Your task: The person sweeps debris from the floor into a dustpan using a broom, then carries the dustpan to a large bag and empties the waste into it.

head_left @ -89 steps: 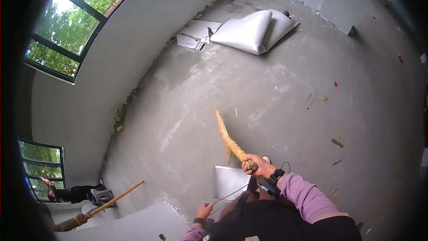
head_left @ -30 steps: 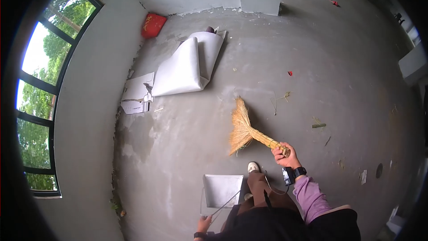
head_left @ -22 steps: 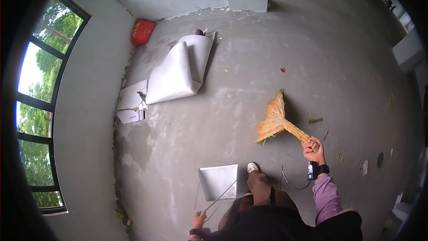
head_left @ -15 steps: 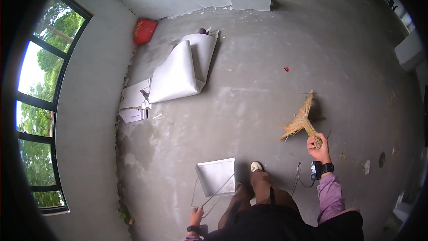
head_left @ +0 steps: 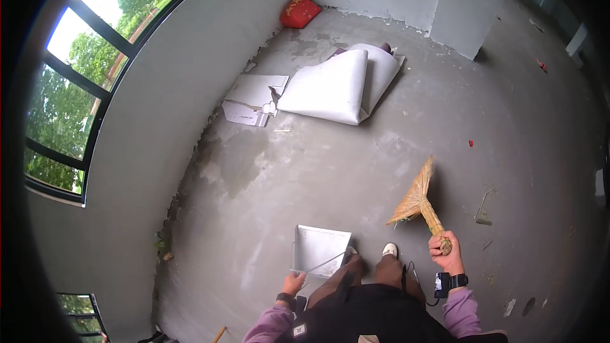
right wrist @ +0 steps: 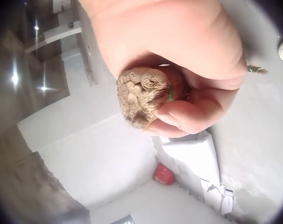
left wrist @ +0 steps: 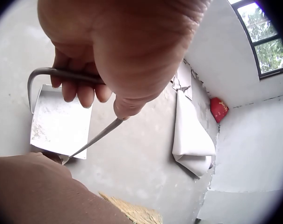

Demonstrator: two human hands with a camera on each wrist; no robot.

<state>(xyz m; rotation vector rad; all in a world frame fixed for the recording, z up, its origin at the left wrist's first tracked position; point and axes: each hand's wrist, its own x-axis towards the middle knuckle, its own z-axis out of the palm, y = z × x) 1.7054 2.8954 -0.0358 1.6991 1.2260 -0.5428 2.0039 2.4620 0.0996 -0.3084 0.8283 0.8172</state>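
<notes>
In the head view a straw broom [head_left: 416, 198] is held by its handle in my right hand [head_left: 448, 253], its fanned bristles pointing away from me. The right wrist view shows the fingers of that hand [right wrist: 179, 70] curled round the handle, its cut end [right wrist: 140, 97] facing the camera. My left hand [head_left: 293, 283] grips the thin metal handle of a white dustpan [head_left: 318, 249], which is in front of my left foot. In the left wrist view the fingers of my left hand [left wrist: 118, 51] curl over the metal bar, with the pan [left wrist: 62, 122] below.
A folded white sheet [head_left: 330, 87] and torn cardboard [head_left: 255, 92] lie near the window wall. A red bag [head_left: 300, 11] is in the corner. Right of the broom are a red scrap [head_left: 471, 143], a green piece [head_left: 484, 221] and twigs. A wooden stick [head_left: 220, 334] shows at the bottom edge.
The broom has swung from in front of me to my right side, and its bristles have fanned into view. The dustpan is more fully visible beside my feet. Both hands keep their grips.
</notes>
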